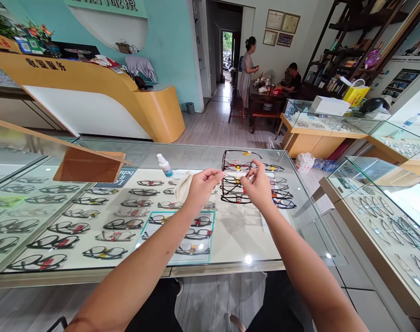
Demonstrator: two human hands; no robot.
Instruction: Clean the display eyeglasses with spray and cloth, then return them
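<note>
My left hand (205,183) is closed, thumb and forefinger pinching the dark rim of a pair of eyeglasses (224,159) above the glass counter. One slim temple arm arcs to the right over my right hand (258,186). That hand's fingers are curled in close to the frame; what sits between them is hidden. Behind and below, more eyeglasses (283,203) overlap the held pair, so its lower outline is hard to separate. A pale cloth (183,188) lies beside my left wrist, and a white spray bottle (165,166) with a blue label stands farther left.
Rows of eyeglasses (123,224) fill the glass display counter (231,263). A brown tilted stand (88,167) rises at left. More showcases (390,221) line the right side. Two people (247,76) are by a dark table at the back, near a yellow reception desk (161,113).
</note>
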